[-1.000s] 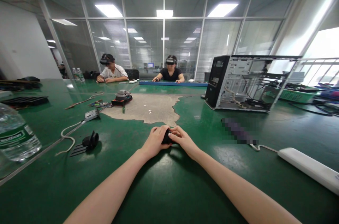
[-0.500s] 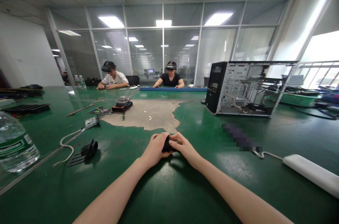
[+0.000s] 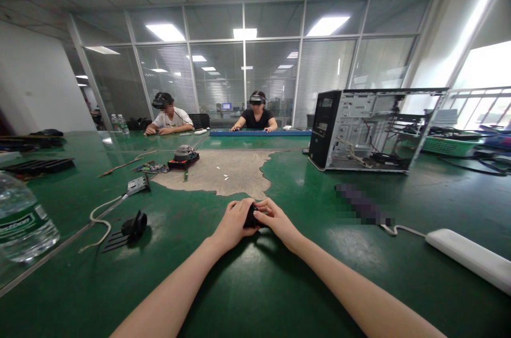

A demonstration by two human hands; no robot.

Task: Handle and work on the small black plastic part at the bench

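Between my two hands is a small black object (image 3: 250,216), mostly covered by fingers, so its shape is unclear. My left hand (image 3: 235,221) wraps round its left side, with the thumb beneath. My right hand (image 3: 276,221) pinches its right side with thumb and fingers. Both hands are just above the green table (image 3: 255,285), near the lower edge of a bare beige patch (image 3: 239,167). A black part with several prongs (image 3: 134,225) lies to the left of my hands.
An open computer case (image 3: 367,130) stands at the right, with a white power strip (image 3: 467,255) nearer. On the left are a water bottle (image 3: 24,221), a metal bracket with cable (image 3: 138,184) and a red-black part (image 3: 183,158). Two people sit across the table.
The view has shifted very slightly. Both hands keep their hold on the black object, with hardly any visible movement.
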